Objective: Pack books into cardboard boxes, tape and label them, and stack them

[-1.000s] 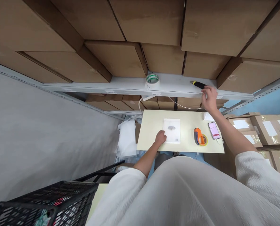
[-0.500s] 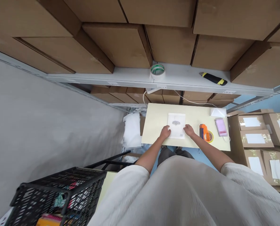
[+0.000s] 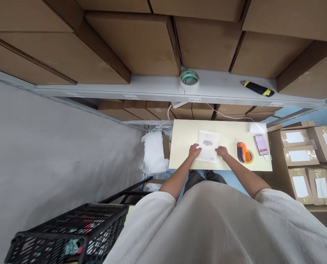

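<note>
A flat white packet (image 3: 208, 150) with a small grey item inside lies tilted on the pale yellow table (image 3: 182, 146). My left hand (image 3: 194, 151) grips its left edge with curled fingers. My right hand (image 3: 221, 151) holds its right edge the same way. An orange tape dispenser (image 3: 243, 152) sits just right of my right hand, and a phone (image 3: 261, 144) lies beyond it.
A tape roll (image 3: 189, 79) and a black-and-yellow utility knife (image 3: 258, 88) rest on the grey shelf (image 3: 125, 89) under stacked cardboard boxes. Labelled boxes (image 3: 301, 156) stand at the right. A black crate (image 3: 70, 234) is at lower left. White bags (image 3: 154, 154) lie left of the table.
My right hand left the knife on the shelf and came down to the packet's right edge. The packet has turned slightly clockwise under both hands.
</note>
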`<state>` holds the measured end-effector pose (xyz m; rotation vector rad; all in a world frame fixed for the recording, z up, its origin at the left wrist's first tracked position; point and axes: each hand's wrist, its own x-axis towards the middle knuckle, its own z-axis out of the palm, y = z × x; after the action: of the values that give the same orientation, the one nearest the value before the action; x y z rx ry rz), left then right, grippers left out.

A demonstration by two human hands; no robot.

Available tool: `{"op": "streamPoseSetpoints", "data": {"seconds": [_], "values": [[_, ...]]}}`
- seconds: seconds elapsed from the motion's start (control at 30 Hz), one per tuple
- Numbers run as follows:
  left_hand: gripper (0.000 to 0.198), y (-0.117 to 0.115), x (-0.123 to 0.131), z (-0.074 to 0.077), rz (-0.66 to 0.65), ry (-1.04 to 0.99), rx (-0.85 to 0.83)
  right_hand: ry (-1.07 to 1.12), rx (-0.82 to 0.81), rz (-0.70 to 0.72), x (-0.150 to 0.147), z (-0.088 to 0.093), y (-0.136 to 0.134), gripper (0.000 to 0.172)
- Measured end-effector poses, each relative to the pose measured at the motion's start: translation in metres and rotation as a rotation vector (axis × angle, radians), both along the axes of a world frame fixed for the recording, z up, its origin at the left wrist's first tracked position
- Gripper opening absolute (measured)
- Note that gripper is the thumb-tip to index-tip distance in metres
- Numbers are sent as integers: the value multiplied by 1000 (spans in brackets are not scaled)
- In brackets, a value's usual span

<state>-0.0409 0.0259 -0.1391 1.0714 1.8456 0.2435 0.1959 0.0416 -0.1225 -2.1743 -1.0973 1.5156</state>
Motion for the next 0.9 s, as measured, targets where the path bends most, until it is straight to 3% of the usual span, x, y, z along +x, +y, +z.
{"op": "streamPoseSetpoints", "data": {"seconds": [0.23, 0.67, 0.9], "values": [[39, -2, -27, -2, 57, -23, 16, 10, 1, -68, -37, -4, 1, 7], [49, 13, -113, 5, 144, 9, 95, 13, 17, -49, -143, -24, 34, 16], [56, 21, -143, 8, 163, -54, 209, 4, 37, -44, -178, -30, 60, 21]]}}
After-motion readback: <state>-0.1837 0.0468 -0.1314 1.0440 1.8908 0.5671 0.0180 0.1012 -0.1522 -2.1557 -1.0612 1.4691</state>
